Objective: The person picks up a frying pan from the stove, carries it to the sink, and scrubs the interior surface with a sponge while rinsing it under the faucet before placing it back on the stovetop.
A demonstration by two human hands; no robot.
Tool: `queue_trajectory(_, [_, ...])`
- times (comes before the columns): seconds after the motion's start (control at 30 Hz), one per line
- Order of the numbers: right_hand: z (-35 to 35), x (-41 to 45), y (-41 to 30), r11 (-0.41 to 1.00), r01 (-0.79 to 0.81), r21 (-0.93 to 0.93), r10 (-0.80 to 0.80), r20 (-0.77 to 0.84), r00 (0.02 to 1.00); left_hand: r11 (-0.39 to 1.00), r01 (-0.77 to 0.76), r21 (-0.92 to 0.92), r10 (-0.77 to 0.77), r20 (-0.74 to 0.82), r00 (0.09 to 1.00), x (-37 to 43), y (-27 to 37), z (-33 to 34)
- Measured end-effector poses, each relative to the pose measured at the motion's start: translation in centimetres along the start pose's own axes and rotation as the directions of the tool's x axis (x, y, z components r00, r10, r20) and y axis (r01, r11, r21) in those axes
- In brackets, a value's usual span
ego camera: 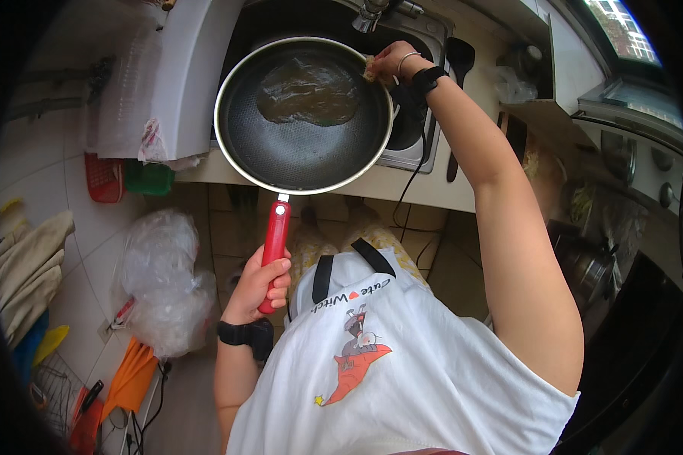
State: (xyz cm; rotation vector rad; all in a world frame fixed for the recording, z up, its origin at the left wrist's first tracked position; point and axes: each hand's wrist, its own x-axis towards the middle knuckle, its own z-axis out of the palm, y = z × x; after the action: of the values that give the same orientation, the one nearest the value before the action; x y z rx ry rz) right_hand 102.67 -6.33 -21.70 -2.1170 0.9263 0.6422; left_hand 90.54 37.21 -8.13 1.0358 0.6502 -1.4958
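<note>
My left hand [266, 280] is wrapped around the red handle [276, 239] of a large dark frying pan [250, 145]. The pan is held over the sink's near edge, and a shallow pool of brownish water [310, 94] lies in its far half. At the pan's far right rim, my right hand [391, 60] pinches a small tan scrubber [370, 69], partly hidden by the fingers. Behind the pan, the metal sink [427, 153] shows at the right, with a faucet [367, 16] above it.
A black spatula [460, 57] lies on the counter right of the sink. A dark cable [411, 187] hangs over the counter's front edge. Red and green plastic baskets [105, 181] are at the left, above clear plastic bags [165, 278]. A pot [586, 267] stands at the right.
</note>
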Motion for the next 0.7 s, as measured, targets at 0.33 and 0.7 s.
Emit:
queue_trajectory(0.33, [5.5,-12.5,5.3,0.760,-0.218,0.612,0.246,0.040,0.969,0.996,-0.077,-0.054,0.078,0.002,0.997,0.8,0.1,2.9])
queue_trajectory(0.7, [6.9,-7.7,6.0,0.844,-0.120,0.522,0.211,-0.118,0.970,0.988,-0.144,-0.048,0.142,-0.045,0.989,2.0,0.5,3.8])
